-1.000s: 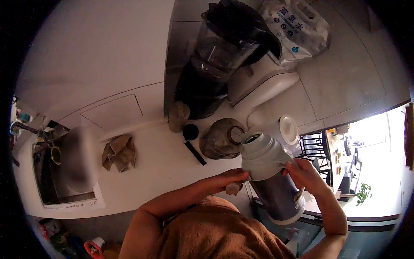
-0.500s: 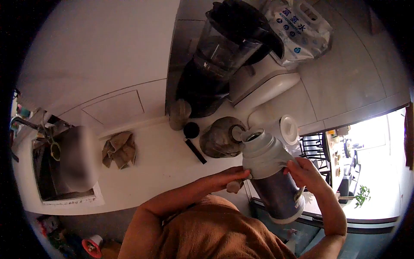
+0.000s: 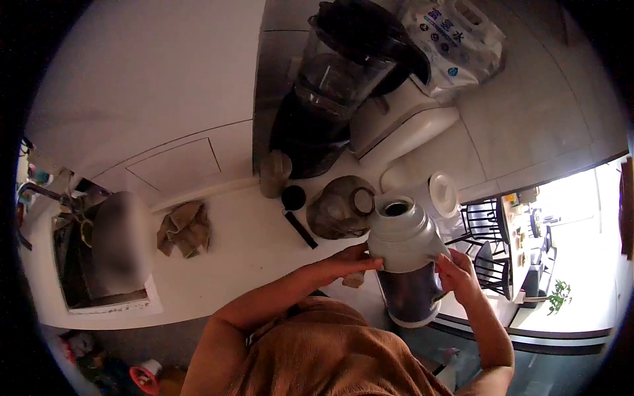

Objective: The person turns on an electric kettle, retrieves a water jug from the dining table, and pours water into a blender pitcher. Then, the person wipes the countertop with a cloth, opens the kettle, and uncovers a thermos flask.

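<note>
A thermos jug [image 3: 406,244] with a pale top and a dark body stands nearly upright between my hands, its mouth uncovered. My left hand [image 3: 350,261] is closed against the jug's left side, with a small cork-like stopper [image 3: 354,279] just under the fingers. On the other side my right hand [image 3: 457,272] grips the jug's handle. A glass jar or pitcher [image 3: 335,210] with a round opening sits on the counter just left of the jug's mouth. Behind the jug is a white lidded container [image 3: 442,195].
A black blender [image 3: 317,119], a silver water pouch [image 3: 456,49] and a white appliance [image 3: 403,125] stand at the back. A black scoop [image 3: 295,210] and small jar [image 3: 273,174] lie left of the glass jar. Farther left are a crumpled cloth [image 3: 185,229] and a sink [image 3: 76,270].
The jug has tilted back toward upright, and its mouth has moved right, away from the glass jar's opening. Both hands have moved with it.
</note>
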`<state>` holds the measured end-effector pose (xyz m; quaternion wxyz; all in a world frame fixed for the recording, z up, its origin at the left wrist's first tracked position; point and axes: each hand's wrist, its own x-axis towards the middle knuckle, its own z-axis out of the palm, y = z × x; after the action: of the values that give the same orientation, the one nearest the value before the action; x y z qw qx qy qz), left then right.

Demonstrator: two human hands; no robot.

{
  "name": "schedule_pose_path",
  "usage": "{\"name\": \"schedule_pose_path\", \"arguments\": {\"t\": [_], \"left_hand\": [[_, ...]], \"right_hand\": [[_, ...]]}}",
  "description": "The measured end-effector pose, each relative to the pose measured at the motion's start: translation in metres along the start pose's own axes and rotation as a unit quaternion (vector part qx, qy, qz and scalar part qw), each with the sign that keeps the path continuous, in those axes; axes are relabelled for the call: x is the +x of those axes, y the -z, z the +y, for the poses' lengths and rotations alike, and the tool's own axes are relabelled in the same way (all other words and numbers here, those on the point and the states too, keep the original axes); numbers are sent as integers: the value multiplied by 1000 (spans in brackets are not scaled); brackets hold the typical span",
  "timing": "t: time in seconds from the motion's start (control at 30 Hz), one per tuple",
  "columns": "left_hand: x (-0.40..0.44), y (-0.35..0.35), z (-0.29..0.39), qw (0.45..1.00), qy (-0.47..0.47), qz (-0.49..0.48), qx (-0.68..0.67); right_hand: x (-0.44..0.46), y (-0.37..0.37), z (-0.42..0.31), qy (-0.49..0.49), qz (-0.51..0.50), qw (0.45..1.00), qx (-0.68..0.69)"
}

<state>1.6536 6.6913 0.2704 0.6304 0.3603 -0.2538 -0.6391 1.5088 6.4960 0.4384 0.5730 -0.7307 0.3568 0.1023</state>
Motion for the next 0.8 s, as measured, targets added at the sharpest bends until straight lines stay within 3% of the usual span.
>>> {"name": "schedule_pose_path", "arguments": {"t": [0.17, 0.23, 0.27, 0.33, 0.47, 0.57, 0.63, 0.7, 0.73, 0.8], "left_hand": [[-3, -2, 1, 999, -27, 20, 11], [-16, -14, 20, 994, 79, 64, 44], [-16, -12, 10, 993, 82, 68, 45], [-12, -6, -18, 994, 10, 61, 94], [-47, -24, 1, 993, -19, 82, 88], [-79, -30, -1, 991, -31, 118, 62], [-96, -32, 2, 983, -60, 126, 119], [-119, -35, 8, 981, -46, 149, 117], [-129, -36, 11, 980, -33, 161, 116], [-153, -36, 14, 975, -32, 188, 118]], "right_hand": [[-10, -9, 21, 34, 50, 998, 31], [-16, -8, 33, 35, 68, 997, 26], [-20, -12, 38, 36, 64, 997, 29], [-27, -21, 44, 80, 120, 987, 65], [-46, -39, 35, 92, 118, 986, 76], [-51, -44, 36, 136, 44, 988, 59], [-52, -53, 42, 145, 17, 987, 69], [-50, -64, 48, 139, 97, 981, 96], [-50, -68, 47, 142, 91, 981, 96], [-49, -77, 43, 155, 10, 983, 95]]}}
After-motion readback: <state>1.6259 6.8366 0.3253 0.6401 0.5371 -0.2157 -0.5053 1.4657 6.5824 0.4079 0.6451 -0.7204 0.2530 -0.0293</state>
